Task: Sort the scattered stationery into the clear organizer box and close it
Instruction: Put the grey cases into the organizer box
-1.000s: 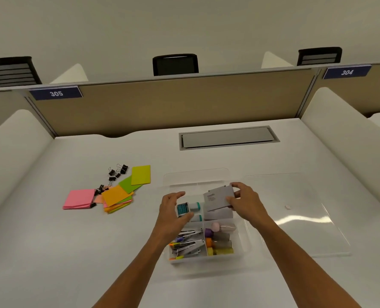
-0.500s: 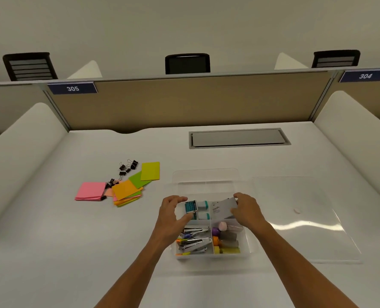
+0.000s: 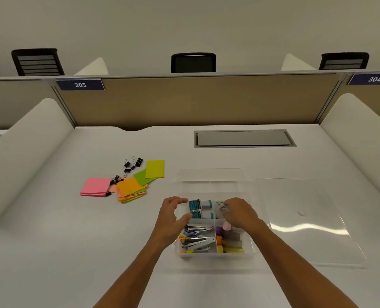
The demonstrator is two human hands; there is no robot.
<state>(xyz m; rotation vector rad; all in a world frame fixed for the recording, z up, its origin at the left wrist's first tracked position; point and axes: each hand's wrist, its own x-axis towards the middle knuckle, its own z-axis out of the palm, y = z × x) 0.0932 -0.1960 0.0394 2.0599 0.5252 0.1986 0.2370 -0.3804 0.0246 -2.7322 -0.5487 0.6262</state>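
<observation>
The clear organizer box [image 3: 210,174] stands open on the white desk, its far compartments bare. Near compartments hold teal correction tapes [image 3: 199,208], metal staplers [image 3: 198,241] and coloured erasers [image 3: 229,243]. My right hand [image 3: 240,213] presses a grey packet [image 3: 220,208] down into a middle compartment, fingers on it. My left hand [image 3: 173,215] hovers at the box's left wall, fingers curled and apart, holding nothing. The clear lid [image 3: 304,218] lies flat to the right. Sticky notes [image 3: 129,185], a pink pad [image 3: 95,186] and black binder clips [image 3: 132,164] lie scattered to the left.
A grey cable hatch [image 3: 243,138] is set into the desk behind the box. White curved dividers rise at both sides, and a tan partition [image 3: 195,101] closes the back. Black chairs show beyond it.
My right hand has lowered the grey packet from above the box into a middle compartment. My left hand stayed by the box's left side. The view shifted slightly to the left.
</observation>
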